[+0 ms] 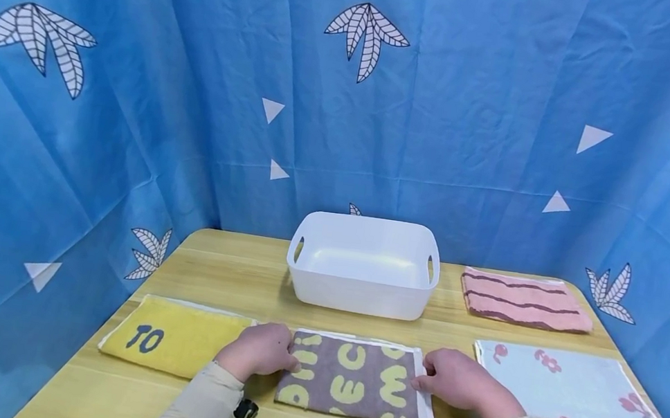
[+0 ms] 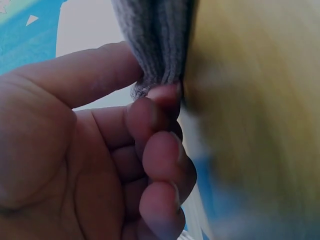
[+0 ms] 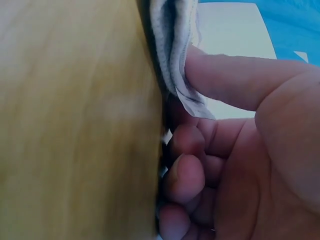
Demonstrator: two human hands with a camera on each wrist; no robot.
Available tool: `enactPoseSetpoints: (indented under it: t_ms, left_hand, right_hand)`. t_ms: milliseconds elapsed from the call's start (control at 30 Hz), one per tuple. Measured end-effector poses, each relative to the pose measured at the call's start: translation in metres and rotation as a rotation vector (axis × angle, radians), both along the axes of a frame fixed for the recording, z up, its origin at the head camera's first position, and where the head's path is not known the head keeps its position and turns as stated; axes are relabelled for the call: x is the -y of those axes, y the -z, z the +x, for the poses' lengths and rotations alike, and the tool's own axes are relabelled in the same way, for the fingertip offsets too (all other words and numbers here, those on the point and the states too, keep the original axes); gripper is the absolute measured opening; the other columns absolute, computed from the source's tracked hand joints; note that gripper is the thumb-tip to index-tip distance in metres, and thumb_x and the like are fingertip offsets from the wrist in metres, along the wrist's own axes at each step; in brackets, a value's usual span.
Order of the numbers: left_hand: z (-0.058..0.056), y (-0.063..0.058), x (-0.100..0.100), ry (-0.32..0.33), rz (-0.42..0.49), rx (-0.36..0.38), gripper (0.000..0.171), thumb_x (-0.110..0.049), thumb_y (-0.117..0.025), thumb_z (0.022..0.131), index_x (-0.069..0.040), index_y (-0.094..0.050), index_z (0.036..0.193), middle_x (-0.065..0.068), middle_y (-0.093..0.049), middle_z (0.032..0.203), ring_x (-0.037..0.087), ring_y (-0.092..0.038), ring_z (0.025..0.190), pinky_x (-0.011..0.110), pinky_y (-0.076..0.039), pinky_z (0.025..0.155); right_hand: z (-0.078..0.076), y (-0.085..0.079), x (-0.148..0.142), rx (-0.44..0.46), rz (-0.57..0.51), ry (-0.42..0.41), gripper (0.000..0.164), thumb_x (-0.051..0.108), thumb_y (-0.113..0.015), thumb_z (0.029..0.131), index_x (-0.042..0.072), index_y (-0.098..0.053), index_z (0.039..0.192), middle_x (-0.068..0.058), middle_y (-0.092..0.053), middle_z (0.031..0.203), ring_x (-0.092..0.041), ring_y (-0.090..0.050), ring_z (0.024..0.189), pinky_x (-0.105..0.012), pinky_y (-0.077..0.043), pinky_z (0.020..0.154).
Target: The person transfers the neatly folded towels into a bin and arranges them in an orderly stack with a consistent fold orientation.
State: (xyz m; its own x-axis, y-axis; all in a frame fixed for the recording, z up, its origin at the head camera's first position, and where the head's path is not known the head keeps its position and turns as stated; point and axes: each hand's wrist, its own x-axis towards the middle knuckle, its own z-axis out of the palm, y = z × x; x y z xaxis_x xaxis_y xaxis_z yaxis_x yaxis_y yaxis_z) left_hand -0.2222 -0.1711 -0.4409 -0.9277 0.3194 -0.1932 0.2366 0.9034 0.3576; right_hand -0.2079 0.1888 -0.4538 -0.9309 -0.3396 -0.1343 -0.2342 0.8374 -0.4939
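Observation:
A folded grey-brown towel (image 1: 364, 380) with yellow-green letters lies on the wooden table between both hands. My left hand (image 1: 262, 350) pinches its left edge, thumb on top and fingertips at the underside. At the opposite end, my right hand (image 1: 458, 381) pinches the white-bordered right edge in the same manner. The left wrist view shows the towel's folded layers (image 2: 157, 45) between thumb and index finger. In the right wrist view the pale layered edge (image 3: 172, 45) sits between thumb and fingers, close beside the tabletop.
Behind the towel stands a white plastic basket (image 1: 358, 295) with handle holes. A folded yellow towel (image 1: 193, 338) lies at left. On the right are a folded pale blue flowered towel (image 1: 570, 391) and a pink striped towel (image 1: 524, 302). Blue curtains (image 1: 447, 111) surround the table (image 1: 241, 260).

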Motion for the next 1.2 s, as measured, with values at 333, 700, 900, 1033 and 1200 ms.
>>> enactPoseSetpoints:
  t_ms: [333,700,900,1033,1200]
  left_hand:
    - [-0.004,0.0,0.005,0.103,0.011,-0.015,0.048,-0.031,-0.078,0.087,-0.021,-0.043,0.056,-0.008,-0.033,0.051,0.011,-0.036,0.045,0.03,-0.031,0.049]
    - [-0.006,-0.012,0.01,0.103,0.05,-0.01,0.034,-0.033,-0.073,0.092,-0.018,-0.055,0.067,-0.004,-0.045,0.06,0.013,-0.043,0.051,0.031,-0.036,0.05]
    - [-0.006,-0.022,0.012,0.107,0.08,-0.03,0.032,-0.032,-0.069,0.096,-0.018,-0.055,0.07,-0.004,-0.046,0.061,0.013,-0.045,0.053,0.033,-0.038,0.052]
    - [-0.007,-0.026,0.015,0.103,0.113,-0.049,0.032,-0.031,-0.064,0.1,-0.017,-0.054,0.073,-0.003,-0.044,0.061,0.015,-0.045,0.053,0.033,-0.038,0.052]
    - [-0.009,-0.029,0.017,0.089,0.137,-0.104,0.024,-0.031,-0.055,0.105,-0.016,-0.058,0.086,-0.002,-0.049,0.069,0.015,-0.051,0.063,0.036,-0.042,0.061]
  right_hand:
    - [-0.002,-0.001,-0.005,-0.051,0.017,-0.088,0.038,0.028,-0.072,0.094,0.016,-0.048,0.067,0.007,-0.037,0.058,-0.01,-0.037,0.051,-0.029,-0.032,0.052]
    - [-0.002,-0.011,-0.009,-0.049,-0.047,-0.075,0.037,0.028,-0.07,0.096,0.015,-0.048,0.07,0.005,-0.033,0.06,-0.01,-0.033,0.052,-0.028,-0.031,0.052]
    - [-0.003,-0.018,-0.012,-0.113,-0.086,-0.076,0.036,0.026,-0.069,0.096,0.016,-0.046,0.07,0.007,-0.033,0.061,-0.008,-0.033,0.053,-0.027,-0.032,0.053]
    - [-0.003,-0.022,-0.013,-0.16,-0.099,-0.07,0.034,0.027,-0.068,0.097,0.018,-0.046,0.072,0.008,-0.036,0.062,-0.006,-0.035,0.055,-0.027,-0.034,0.055]
    - [-0.004,-0.024,-0.012,-0.162,-0.158,-0.034,0.032,0.031,-0.066,0.099,0.017,-0.049,0.076,0.006,-0.04,0.063,-0.008,-0.039,0.057,-0.028,-0.036,0.056]
